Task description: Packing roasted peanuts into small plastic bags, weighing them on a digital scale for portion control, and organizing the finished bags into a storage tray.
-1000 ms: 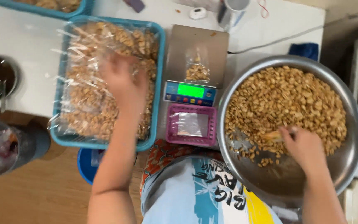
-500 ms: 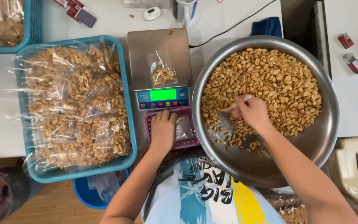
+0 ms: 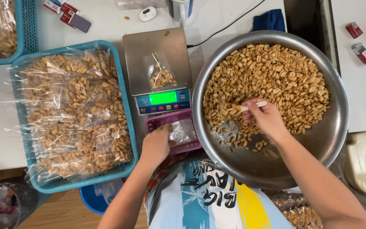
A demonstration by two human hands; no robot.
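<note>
A wide steel bowl (image 3: 335, 127) of peanuts (image 3: 276, 80) sits toward the right edge of the white tabletop (image 3: 106, 25), a blue basket (image 3: 126, 127) of filled clear bags toward the left edge, and a scale (image 3: 157, 63) carrying 1 small bag (image 3: 161, 74) of peanuts between the 2. In the bowl the right hand (image 3: 267, 118) has its fingers closed around a white scoop (image 3: 253, 105) dug into the peanuts. At the near edge the left hand (image 3: 156, 144) rests on a pink tray (image 3: 191, 146) of empty bags (image 3: 182, 131), fingers curled down onto it; whether they grip a bag cannot be told.
</note>
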